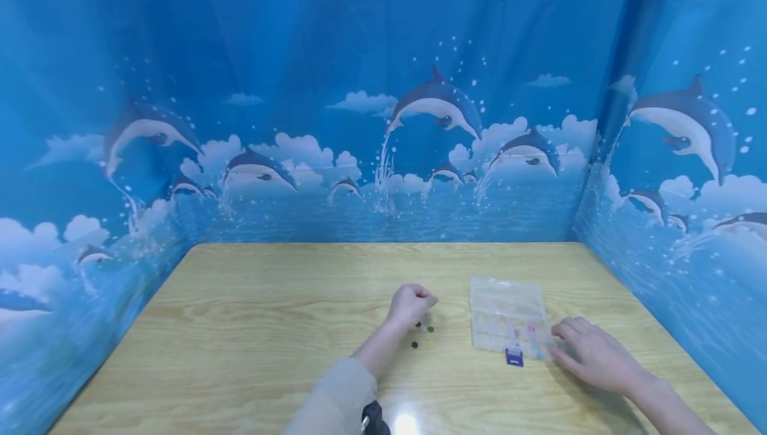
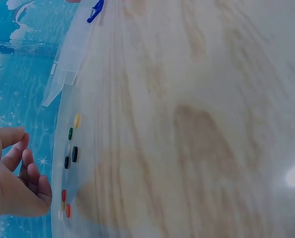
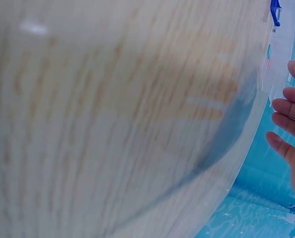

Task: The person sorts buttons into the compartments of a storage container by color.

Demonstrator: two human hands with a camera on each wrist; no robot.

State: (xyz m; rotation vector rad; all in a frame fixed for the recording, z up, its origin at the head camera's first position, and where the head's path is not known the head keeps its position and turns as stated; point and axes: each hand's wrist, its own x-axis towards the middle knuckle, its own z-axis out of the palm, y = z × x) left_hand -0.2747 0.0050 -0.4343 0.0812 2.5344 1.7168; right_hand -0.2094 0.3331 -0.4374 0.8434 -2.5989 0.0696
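Note:
My left hand [image 1: 410,304] hovers over the table by a scatter of small flat round pieces, its thumb and fingertip brought together; I cannot tell whether a tiny piece sits between them. Among the pieces are a black one [image 1: 415,345], a yellow one [image 1: 431,343] and a green one [image 2: 70,133]. Red ones [image 2: 68,210] lie nearer the wrist in the left wrist view. To the right lies a clear compartment box [image 1: 507,296] with its lid laid back and pink bits in its cells. Loosely bent, the fingers of my right hand [image 1: 590,354] are at the box's right edge.
A dark blue tag or clip [image 1: 514,358] is at the box's front edge. The wood-grain table [image 1: 269,328] meets a blue dolphin-print curtain [image 1: 335,122] at the back and along both sides.

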